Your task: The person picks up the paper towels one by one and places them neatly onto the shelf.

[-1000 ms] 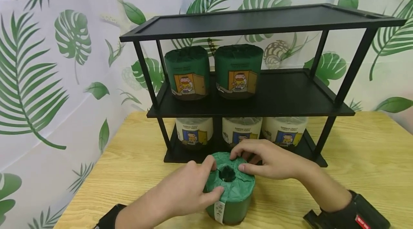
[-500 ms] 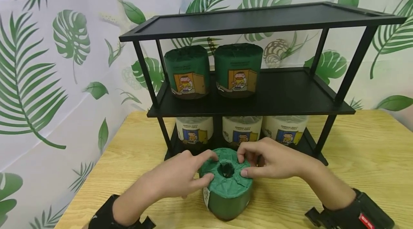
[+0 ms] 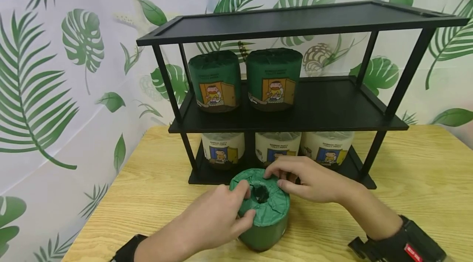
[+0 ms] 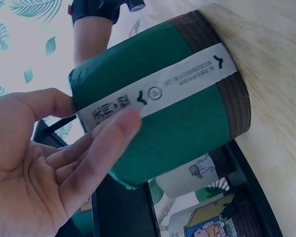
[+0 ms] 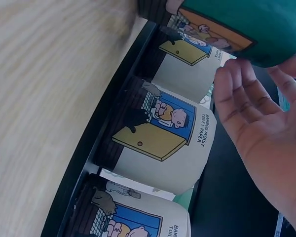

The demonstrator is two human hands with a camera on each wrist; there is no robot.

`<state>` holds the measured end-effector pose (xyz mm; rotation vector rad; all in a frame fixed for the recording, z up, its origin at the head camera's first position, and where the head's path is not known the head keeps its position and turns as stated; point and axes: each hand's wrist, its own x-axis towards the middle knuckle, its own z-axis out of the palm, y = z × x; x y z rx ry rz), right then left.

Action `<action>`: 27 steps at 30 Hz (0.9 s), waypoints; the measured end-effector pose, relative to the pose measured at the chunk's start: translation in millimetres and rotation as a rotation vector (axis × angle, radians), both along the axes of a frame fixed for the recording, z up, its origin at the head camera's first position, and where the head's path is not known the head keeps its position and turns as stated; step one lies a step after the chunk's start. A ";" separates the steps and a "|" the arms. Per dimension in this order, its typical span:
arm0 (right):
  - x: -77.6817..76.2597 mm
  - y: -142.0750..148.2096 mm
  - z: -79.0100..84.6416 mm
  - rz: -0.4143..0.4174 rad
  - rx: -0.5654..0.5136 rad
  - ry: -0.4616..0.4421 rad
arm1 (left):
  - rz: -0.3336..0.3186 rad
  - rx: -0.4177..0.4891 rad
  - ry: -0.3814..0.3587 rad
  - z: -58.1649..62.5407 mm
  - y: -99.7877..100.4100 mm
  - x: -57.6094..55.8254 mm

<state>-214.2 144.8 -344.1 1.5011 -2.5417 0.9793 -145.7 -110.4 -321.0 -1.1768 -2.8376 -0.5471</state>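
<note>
A toilet paper roll in green wrap [image 3: 273, 210] stands upright on the table in front of the rack, the hole in its top showing. My left hand [image 3: 216, 214] holds its left side, with thumb and index finger bent over the upper rim. In the left wrist view that hand's fingers lie by a white label strip [image 4: 187, 74] on the roll's side. From the far right, my right hand [image 3: 314, 182] holds the top edge with bent fingers. The right wrist view shows its fingertips at the green roll [image 5: 266, 24], partly cut off by the frame.
Behind the hands stands a black rack [image 3: 332, 124]. On its middle shelf are two green rolls, left [image 3: 214, 81] and right [image 3: 273, 79]. Three cream rolls sit on the bottom shelf, among them the left one [image 3: 221, 149]. A leaf-patterned cloth [image 3: 92, 102] hangs behind.
The roll has turned on the spot: its white label went from the front to the left and is now out of sight in the head view. My left hand moved left, then back right.
</note>
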 end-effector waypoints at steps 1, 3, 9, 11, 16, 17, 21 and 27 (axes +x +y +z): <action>0.3 0.1 0.0 -0.006 0.015 -0.019 | 0.010 0.001 -0.008 0.1 0.1 0.2; 1.0 0.6 0.5 -0.028 0.029 -0.051 | 0.021 0.001 -0.034 0.8 -0.2 0.3; 3.9 1.4 2.6 -0.046 0.050 -0.100 | 0.019 -0.004 -0.069 2.1 -1.0 -0.8; 4.8 1.5 3.8 -0.043 0.051 -0.101 | 0.013 0.005 -0.077 2.0 -2.3 -2.8; 7.9 1.8 8.6 -0.033 0.040 -0.085 | -0.021 0.049 -0.114 3.4 -9.9 -15.7; 8.6 1.6 9.3 -0.026 0.036 -0.083 | -0.031 0.052 -0.112 3.8 -11.7 -19.2; 11.4 -0.2 11.4 0.020 0.027 -0.092 | -0.067 0.040 -0.081 5.4 -18.3 -30.9; 13.1 -2.9 12.5 0.031 -0.027 -0.003 | -0.081 0.010 -0.067 7.9 -24.0 -31.2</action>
